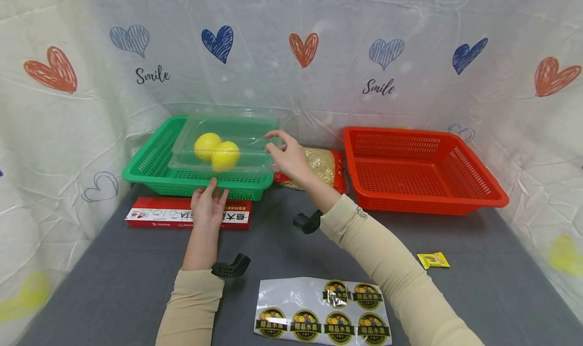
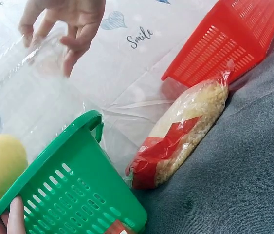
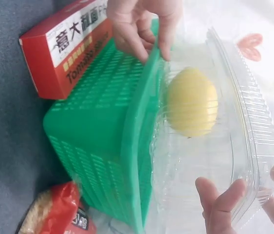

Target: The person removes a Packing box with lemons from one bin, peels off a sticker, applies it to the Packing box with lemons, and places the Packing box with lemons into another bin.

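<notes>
A clear plastic box (image 1: 255, 133) with two yellow lemons (image 1: 225, 156) inside sits over the green basket (image 1: 248, 191), partly within its rim. My right hand (image 1: 290, 158) grips the box's right end, thumb and fingers on its edge; the left wrist view shows the same hand (image 2: 73, 27) from below. At the basket's front rim, my left hand (image 1: 209, 207) pinches the green edge between thumb and fingers, as the right wrist view also shows. One lemon (image 3: 192, 102) shows clearly through the plastic there.
A red pasta box (image 1: 159, 212) lies before the green basket. Between the baskets is a bag of pale dry food (image 1: 321, 166); the red basket (image 1: 428, 204) stands right. A sticker sheet (image 1: 291, 295) and a yellow packet (image 1: 432, 260) lie nearer. A curtain hangs behind.
</notes>
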`<state>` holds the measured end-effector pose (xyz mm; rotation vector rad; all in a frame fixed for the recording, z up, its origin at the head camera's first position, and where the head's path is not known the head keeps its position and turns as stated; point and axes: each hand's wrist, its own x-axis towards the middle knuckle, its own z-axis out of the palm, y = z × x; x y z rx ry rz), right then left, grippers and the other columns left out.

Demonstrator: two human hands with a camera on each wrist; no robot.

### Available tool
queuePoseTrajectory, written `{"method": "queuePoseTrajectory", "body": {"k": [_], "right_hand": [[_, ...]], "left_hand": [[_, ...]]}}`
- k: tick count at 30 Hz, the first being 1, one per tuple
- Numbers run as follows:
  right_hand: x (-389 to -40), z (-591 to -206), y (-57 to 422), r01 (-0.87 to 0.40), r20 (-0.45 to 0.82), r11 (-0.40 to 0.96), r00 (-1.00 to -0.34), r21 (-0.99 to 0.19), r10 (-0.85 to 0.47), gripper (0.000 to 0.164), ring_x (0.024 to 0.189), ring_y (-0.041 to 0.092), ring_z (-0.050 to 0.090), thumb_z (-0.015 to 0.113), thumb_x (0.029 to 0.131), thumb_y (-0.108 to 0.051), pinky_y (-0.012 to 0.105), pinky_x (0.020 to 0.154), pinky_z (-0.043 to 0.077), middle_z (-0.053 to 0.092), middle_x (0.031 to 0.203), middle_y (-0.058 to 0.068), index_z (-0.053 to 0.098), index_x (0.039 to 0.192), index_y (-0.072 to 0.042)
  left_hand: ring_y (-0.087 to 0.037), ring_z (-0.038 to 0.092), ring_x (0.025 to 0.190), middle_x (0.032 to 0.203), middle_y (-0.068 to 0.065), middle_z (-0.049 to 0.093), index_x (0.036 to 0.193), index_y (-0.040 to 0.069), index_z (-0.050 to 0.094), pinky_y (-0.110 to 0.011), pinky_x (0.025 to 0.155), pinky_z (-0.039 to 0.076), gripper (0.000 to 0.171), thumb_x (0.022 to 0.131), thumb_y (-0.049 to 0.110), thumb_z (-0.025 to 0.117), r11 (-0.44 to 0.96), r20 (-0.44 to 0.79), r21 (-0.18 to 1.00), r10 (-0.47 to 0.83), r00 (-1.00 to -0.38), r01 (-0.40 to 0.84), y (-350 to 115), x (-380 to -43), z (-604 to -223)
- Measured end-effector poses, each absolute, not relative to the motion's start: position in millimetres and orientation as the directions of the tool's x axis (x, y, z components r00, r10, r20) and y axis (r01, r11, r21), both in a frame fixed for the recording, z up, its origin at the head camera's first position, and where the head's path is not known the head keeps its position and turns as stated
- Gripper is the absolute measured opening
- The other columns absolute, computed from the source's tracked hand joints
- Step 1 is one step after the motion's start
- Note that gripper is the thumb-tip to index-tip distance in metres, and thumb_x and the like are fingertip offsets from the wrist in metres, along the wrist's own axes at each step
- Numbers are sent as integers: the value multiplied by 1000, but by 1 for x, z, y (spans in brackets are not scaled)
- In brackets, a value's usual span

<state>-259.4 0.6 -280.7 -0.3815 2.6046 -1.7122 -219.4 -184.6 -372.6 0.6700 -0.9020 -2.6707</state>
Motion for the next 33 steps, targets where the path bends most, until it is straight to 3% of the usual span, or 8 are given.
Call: {"method": "queuePoseTrajectory", "body": {"k": [5,13,20,28,33], "right_hand": [[-257,-279,15,-205,138,371,-970,-906,-199,32,51,17,41,45,91,-21,27,46,35,63,101,5,54,122,-20],[-251,-276,38,-203,138,363,-970,-909,-199,33,61,20,45,46,90,-20,28,49,36,63,98,7,55,121,-19],[-239,-272,58,-215,144,427,-971,-878,-192,32,64,26,55,45,89,-22,30,50,44,64,100,6,56,119,-22],[-227,-272,82,-212,140,425,-971,-880,-195,31,53,25,47,45,90,-20,31,47,43,60,100,8,56,119,-22],[-218,-271,97,-201,133,438,-974,-876,-181,32,66,26,52,45,89,-19,32,51,44,59,100,9,56,119,-23]], "left_hand": [[-15,46,98,112,1,40,89,13,27,-28,91,45,27,90,11,54,-779,-335,622,-361,-870,84,-185,-220,-373],[-16,45,102,113,1,40,90,13,29,-29,90,45,27,89,9,56,-788,-359,611,-365,-859,80,-185,-220,-372],[-17,45,104,113,1,40,90,13,29,-28,90,45,27,89,10,57,-781,-355,619,-369,-859,79,-184,-219,-374],[-18,45,104,110,-1,40,89,12,32,-28,88,47,23,90,8,54,-775,-344,626,-374,-861,87,-185,-221,-376],[-17,47,103,109,-2,42,92,11,36,-27,82,50,19,90,7,54,-773,-338,627,-382,-860,98,-185,-221,-376]]}}
